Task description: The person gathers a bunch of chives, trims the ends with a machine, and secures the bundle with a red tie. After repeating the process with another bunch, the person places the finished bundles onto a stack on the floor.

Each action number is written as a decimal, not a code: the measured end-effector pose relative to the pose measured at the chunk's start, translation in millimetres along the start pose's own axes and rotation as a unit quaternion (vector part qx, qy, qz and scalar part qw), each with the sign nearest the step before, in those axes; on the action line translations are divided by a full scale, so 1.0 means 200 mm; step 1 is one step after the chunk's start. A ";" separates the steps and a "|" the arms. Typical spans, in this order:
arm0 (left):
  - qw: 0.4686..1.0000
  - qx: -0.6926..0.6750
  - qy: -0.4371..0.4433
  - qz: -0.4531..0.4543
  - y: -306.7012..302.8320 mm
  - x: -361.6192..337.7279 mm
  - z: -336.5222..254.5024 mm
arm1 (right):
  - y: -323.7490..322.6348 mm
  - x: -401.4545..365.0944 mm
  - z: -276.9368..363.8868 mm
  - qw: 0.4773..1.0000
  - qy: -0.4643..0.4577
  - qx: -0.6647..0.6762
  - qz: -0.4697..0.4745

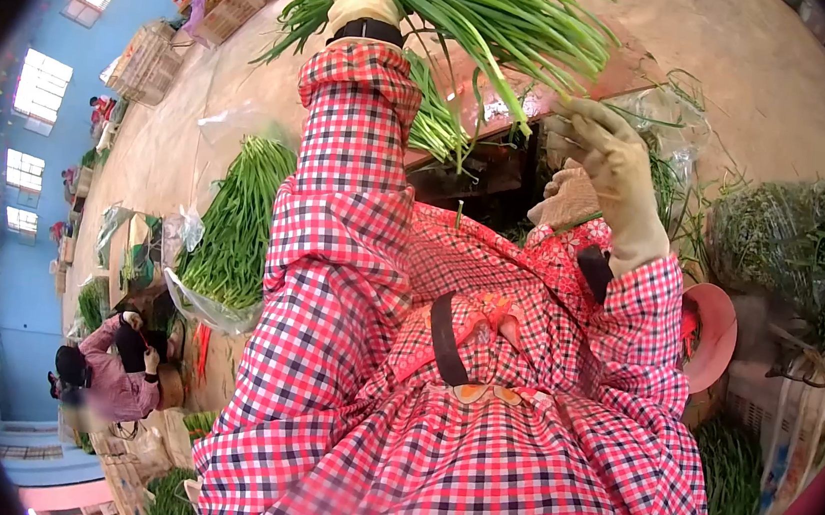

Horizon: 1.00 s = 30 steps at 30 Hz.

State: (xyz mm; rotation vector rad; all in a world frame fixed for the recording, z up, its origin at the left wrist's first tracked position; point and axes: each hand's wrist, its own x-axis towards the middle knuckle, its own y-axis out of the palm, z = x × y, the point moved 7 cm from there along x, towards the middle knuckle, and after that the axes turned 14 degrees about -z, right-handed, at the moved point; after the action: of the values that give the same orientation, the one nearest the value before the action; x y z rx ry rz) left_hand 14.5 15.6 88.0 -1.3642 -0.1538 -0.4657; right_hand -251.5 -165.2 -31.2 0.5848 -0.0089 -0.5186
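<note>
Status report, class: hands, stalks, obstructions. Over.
Left hand holds green stalks. Right hand near their pale ends, contact unclear. More stalks below; no obvious obstruction.

Green stalks (498,20) cropped at top, left hand (361,6) partly hidden; co-worker (120,365) partly blurred

In front of you, the tan floor (780,105) carries a low reddish surface (631,69), with a smaller green bunch (435,124) at its near left. On your left, a large stalk bundle (239,219) rests on the floor in clear plastic; a woven crate (147,64) stands far left.
</note>
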 end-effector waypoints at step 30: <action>-0.155 -0.941 0.076 0.292 -0.17 -0.23 -0.11 | 0.03 -0.10 0.21 0.878 -0.270 -0.392 0.051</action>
State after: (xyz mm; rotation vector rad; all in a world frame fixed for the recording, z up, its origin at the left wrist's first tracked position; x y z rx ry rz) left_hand -43.8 0.1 96.1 1.3988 -1.0287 -0.3155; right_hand -273.2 -173.6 9.8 -0.3681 -0.3448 -0.5179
